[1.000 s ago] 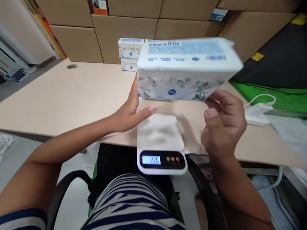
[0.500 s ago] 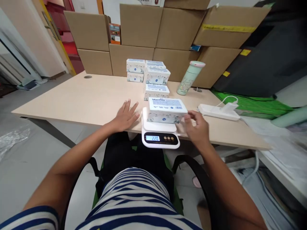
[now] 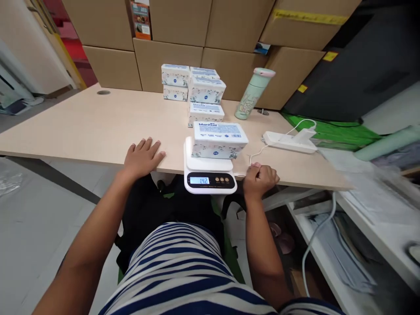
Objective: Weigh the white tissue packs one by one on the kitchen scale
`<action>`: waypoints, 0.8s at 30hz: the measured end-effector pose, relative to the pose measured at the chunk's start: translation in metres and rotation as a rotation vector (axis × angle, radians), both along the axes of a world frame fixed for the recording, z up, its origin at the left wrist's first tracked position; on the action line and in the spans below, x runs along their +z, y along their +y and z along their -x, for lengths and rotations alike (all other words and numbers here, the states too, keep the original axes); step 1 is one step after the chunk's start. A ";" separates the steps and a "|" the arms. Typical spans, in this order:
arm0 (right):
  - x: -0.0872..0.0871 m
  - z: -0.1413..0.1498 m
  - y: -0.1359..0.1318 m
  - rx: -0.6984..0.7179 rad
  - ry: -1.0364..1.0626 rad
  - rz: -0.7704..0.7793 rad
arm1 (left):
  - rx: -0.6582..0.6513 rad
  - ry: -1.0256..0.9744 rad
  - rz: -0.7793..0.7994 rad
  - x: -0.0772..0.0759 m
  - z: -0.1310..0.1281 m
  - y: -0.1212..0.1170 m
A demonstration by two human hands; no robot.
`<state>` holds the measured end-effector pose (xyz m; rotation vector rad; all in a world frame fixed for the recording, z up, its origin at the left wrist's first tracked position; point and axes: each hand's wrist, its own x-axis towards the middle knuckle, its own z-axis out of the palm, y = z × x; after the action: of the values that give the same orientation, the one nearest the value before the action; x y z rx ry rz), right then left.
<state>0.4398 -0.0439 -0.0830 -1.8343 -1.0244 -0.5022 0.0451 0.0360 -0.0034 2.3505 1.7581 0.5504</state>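
A white tissue pack point(image 3: 218, 140) with a floral print and blue label lies on a white digital scale point(image 3: 210, 175) at the desk's front edge; its lit display reads 142. My left hand point(image 3: 142, 156) rests flat on the desk left of the scale, fingers spread, holding nothing. My right hand point(image 3: 260, 178) sits at the desk edge right of the scale, curled into a loose fist with nothing visible in it. A thin white cable runs past its knuckles.
Several more tissue packs point(image 3: 197, 89) are stacked behind the scale. A mint green bottle point(image 3: 252, 94) stands to the right, and a white power strip point(image 3: 288, 142) lies further right. Cardboard boxes point(image 3: 170, 52) line the back of the beige desk point(image 3: 82, 127).
The tissue pack went from held in the air to lying on the scale. My right hand let go of it and closed by the desk edge. The display changed from 220 to 142.
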 end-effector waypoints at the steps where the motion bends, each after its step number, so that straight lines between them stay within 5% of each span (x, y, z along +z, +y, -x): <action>1: 0.000 0.000 0.001 0.003 0.005 -0.002 | 0.005 0.007 -0.003 0.001 0.000 -0.001; 9: -0.004 0.000 -0.001 0.010 0.022 -0.024 | 0.017 0.052 -0.018 -0.001 -0.001 -0.006; 18: -0.008 -0.003 0.005 -0.016 -0.008 -0.066 | 0.097 0.279 0.138 0.029 -0.018 -0.025; 24: -0.009 -0.004 0.004 -0.020 -0.026 -0.054 | 0.107 0.298 0.142 0.030 -0.020 -0.026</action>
<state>0.4435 -0.0398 -0.0921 -1.7963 -1.0018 -0.5619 0.0651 0.0100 0.0270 2.3467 1.9805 0.0833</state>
